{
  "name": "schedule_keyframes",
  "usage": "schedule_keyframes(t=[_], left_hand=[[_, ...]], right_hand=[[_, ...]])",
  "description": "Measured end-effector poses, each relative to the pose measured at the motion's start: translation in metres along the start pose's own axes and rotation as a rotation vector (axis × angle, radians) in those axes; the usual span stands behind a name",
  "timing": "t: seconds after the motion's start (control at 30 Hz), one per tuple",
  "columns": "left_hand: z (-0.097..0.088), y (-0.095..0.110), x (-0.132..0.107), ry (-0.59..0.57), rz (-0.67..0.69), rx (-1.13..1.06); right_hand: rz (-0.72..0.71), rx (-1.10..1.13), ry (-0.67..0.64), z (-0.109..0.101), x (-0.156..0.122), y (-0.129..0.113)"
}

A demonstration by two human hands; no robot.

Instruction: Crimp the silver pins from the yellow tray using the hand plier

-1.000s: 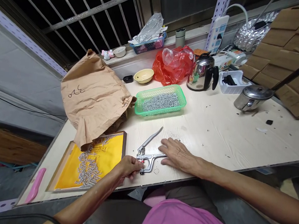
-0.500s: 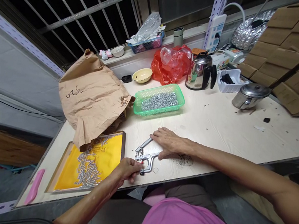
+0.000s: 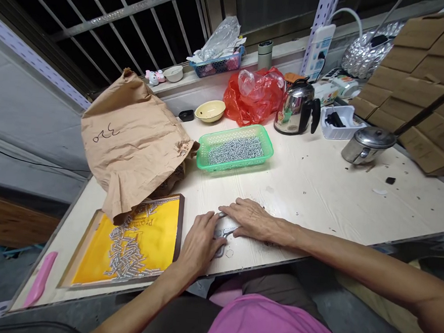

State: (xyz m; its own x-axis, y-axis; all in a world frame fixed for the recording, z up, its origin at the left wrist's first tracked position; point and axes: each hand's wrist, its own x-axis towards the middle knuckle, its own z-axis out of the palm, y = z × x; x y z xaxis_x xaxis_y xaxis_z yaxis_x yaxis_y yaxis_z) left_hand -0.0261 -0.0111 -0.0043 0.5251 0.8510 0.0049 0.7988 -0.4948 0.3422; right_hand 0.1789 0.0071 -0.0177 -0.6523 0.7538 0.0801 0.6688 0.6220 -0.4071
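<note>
Metal snap-fastener pliers (image 3: 225,231) lie on the table near its front edge, mostly covered by my hands. My right hand (image 3: 254,220) is closed over the handles, which are pressed closer together. Wrapped over the jaw end is my left hand (image 3: 200,242), its fingers on top and thumb at the near side; the jaws are hidden beneath it. Left of this hand, a shallow tray with a yellow lining (image 3: 164,233) holds a heap of small silver metal pieces (image 3: 126,256). Similar small pieces fill part of a green plastic basket (image 3: 234,168) behind my hands.
A large brown paper bag (image 3: 136,140) leans over the tray's back. A pink-handled tool (image 3: 41,280) lies at the left edge. Farther back are a yellow bowl (image 3: 209,111), a red plastic bag (image 3: 253,95), a kettle (image 3: 295,108), a lidded metal pot (image 3: 368,146) and stacked cardboard (image 3: 414,83).
My left hand has moved from the pliers' lower jaw tip up over the jaw end, covering it. The handles, wide apart before, are closer together under my right hand.
</note>
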Motion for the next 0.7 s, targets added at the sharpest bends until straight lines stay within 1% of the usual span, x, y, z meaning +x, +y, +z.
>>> schedule_keyframes(t=[0.07,0.1,0.2,0.3,0.4,0.53,0.63,0.7], left_hand=[[0.005,0.001,0.012,-0.052,0.094,0.035],[0.006,0.001,0.016,-0.086,0.117,0.050],[0.005,0.002,0.024,-0.165,0.128,0.106],[0.003,0.009,0.029,-0.193,0.140,0.150],[0.003,0.019,0.036,-0.219,0.171,0.165],[0.004,0.024,0.044,-0.249,0.146,0.174],[0.005,0.023,0.048,-0.252,0.114,0.180],[0.006,0.021,0.050,-0.247,0.103,0.175]], right_hand=[[0.017,0.005,0.010,0.002,-0.004,0.002],[0.044,-0.001,0.008,0.002,-0.007,0.004],[0.118,-0.044,-0.029,-0.003,-0.013,0.010],[0.091,-0.065,-0.067,-0.009,-0.016,0.014],[0.071,-0.064,-0.037,-0.008,-0.018,0.014],[0.100,-0.079,-0.005,-0.003,-0.016,0.011],[0.141,-0.098,-0.055,-0.001,-0.009,0.012],[0.144,-0.093,-0.092,-0.001,-0.004,0.013]])
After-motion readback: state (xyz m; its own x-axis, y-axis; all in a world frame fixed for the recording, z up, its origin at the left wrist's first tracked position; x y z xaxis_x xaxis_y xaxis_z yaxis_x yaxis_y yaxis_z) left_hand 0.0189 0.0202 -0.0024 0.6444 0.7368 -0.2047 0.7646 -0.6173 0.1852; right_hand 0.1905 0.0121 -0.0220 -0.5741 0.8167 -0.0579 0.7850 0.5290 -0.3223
